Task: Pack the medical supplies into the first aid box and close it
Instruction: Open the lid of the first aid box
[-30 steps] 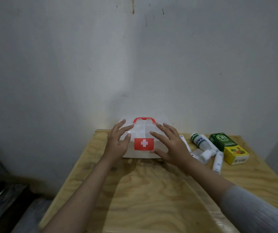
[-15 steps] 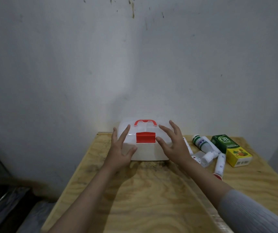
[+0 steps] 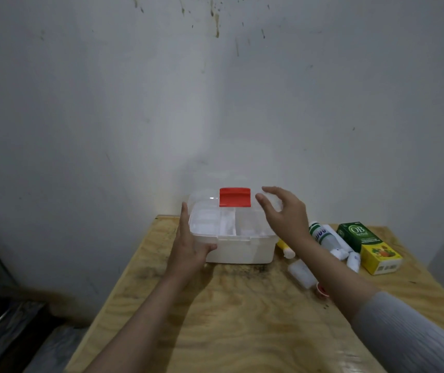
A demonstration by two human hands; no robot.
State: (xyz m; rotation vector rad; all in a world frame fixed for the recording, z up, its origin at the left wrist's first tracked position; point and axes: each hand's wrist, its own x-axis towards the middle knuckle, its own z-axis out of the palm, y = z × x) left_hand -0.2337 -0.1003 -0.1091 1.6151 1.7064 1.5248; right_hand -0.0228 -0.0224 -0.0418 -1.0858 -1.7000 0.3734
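Observation:
The white first aid box (image 3: 239, 253) stands at the table's far edge against the wall. Its clear lid (image 3: 204, 201) with a red latch (image 3: 235, 201) is lifted and tilted back, showing a divided inner tray (image 3: 226, 224). My left hand (image 3: 188, 251) clasps the box's left front corner, thumb on the front wall. My right hand (image 3: 285, 214) pinches the lid's right edge. To the right of the box lie a white bottle with a green cap (image 3: 323, 235), a green and yellow carton (image 3: 368, 249), a yellow-tipped tube (image 3: 286, 250) and a small clear bottle (image 3: 303, 273).
The plywood table (image 3: 242, 319) has bare wood in front of the box. White rolls (image 3: 352, 261) and a red cap (image 3: 322, 290) lie near my right forearm. A grey wall stands right behind the box. Dark floor clutter lies off the table's left side.
The box was laid flat from standing on its back, and its lid has swung up and open. My left hand slid to the box's left corner; my right hand rose with the lid.

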